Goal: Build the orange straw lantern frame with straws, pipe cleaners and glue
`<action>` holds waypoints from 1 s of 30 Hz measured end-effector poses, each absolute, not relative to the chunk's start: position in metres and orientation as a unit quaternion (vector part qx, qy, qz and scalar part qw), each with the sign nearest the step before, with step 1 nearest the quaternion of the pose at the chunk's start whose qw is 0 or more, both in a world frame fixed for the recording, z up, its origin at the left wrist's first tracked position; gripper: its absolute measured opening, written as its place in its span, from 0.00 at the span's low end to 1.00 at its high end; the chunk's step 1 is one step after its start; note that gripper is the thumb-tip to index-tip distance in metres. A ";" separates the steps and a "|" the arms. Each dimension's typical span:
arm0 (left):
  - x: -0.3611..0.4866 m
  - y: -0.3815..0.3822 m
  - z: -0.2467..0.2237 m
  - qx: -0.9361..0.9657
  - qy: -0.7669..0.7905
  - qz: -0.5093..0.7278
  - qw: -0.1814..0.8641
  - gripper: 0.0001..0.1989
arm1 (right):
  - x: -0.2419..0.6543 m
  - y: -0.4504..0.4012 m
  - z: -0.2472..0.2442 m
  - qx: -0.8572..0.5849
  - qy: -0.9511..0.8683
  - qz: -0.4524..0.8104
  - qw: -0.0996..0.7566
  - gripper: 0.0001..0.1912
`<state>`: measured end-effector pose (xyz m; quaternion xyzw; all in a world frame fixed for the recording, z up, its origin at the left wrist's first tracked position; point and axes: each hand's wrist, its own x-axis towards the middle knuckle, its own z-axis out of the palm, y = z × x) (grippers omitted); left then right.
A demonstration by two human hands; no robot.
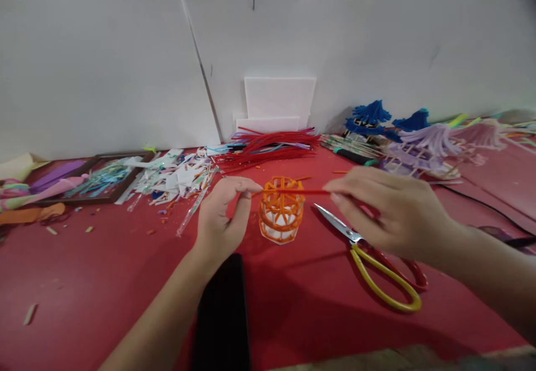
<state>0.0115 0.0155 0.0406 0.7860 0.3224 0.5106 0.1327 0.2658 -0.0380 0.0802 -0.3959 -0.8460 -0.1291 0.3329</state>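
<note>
A thin orange-red pipe cleaner (312,191) is stretched level between my two hands. My left hand (224,214) pinches its left end between thumb and finger, and the fingers of my right hand (387,206) are closed on its right end. Just behind and below the strip stands a small orange cage-like frame (281,220) with a white base, upright on the red table. Neither hand appears to touch the frame. Under my right hand lies a pair of scissors (355,239) with one yellow and one red handle, blades partly apart.
A black phone (226,315) lies beside my left forearm. Behind are a bundle of red strips (276,148), white paper scraps (184,172) and a brown tray (113,192). Blue tasselled pieces (371,115) and lilac ones (435,141) stand at right. White boards (355,52) close off the back.
</note>
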 end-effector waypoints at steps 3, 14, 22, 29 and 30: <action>0.010 0.014 0.060 0.857 0.303 0.406 0.093 0.09 | 0.271 -0.064 0.070 -0.401 -0.848 -0.154 0.310 0.07; 0.018 0.006 0.055 0.916 0.308 0.252 -0.061 0.07 | 0.239 -0.071 0.045 -0.454 -0.841 -0.164 0.243 0.13; 0.024 0.006 0.061 0.928 0.285 0.236 -0.042 0.06 | 0.226 -0.062 0.040 -0.467 -0.824 -0.184 0.264 0.12; 0.022 0.007 0.071 0.945 0.254 0.208 -0.018 0.05 | 0.234 -0.060 0.037 -0.465 -0.823 -0.156 0.286 0.14; 0.022 0.007 0.072 0.946 0.254 0.201 -0.008 0.05 | 0.236 -0.059 0.037 -0.466 -0.824 -0.143 0.290 0.15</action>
